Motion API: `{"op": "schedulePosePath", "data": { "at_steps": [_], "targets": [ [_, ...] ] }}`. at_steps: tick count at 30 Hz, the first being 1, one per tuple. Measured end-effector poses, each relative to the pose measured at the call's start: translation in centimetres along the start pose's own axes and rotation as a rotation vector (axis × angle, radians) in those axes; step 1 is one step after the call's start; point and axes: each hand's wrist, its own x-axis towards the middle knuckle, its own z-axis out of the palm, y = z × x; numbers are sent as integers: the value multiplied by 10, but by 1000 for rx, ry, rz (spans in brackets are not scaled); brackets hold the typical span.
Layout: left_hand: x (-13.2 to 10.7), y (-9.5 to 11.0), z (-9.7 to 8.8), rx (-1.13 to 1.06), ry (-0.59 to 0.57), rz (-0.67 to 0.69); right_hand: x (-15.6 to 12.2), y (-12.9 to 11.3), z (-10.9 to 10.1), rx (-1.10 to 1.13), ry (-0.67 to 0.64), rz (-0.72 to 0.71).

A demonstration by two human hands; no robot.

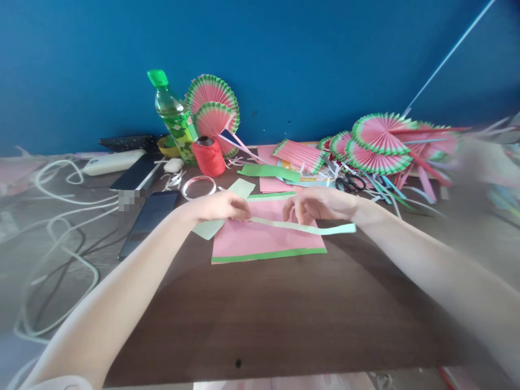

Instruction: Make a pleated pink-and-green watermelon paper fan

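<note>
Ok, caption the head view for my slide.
Left hand pinches a pale green strip over a green-edged pink sheet, right hand close by, pleated paper fans behind.

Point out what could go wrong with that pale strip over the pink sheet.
The pale strip could bend or go askew: the left hand pinches it towards one end, while the other end sticks out past the right edge of the pink sheet. The white ring might get nudged, since it lies close to that hand's wrist.
</note>
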Motion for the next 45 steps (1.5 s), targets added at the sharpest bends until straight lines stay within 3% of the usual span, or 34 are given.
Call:
{"op": "schedulePosePath", "data": {
  "at_steps": [5, 13, 22, 34, 45],
  "targets": [
    [-2, -3, -5, 34, -3, -1, -1, -1, 5, -277, -25, 104],
    [-10, 4, -9, 101, -197, -19, -3, -5, 7, -385, -48, 189],
    [-13, 5, -11, 233, -268, -89, -11, -12, -4, -577, -145, 385],
    [-17, 9, -9, 322, -324, -91, -17, -18, -7, -703, -131, 408],
    [-16, 14, -1, 285, -402, -59, -16, -20, -1, -843, -206, 452]
  ]
}}
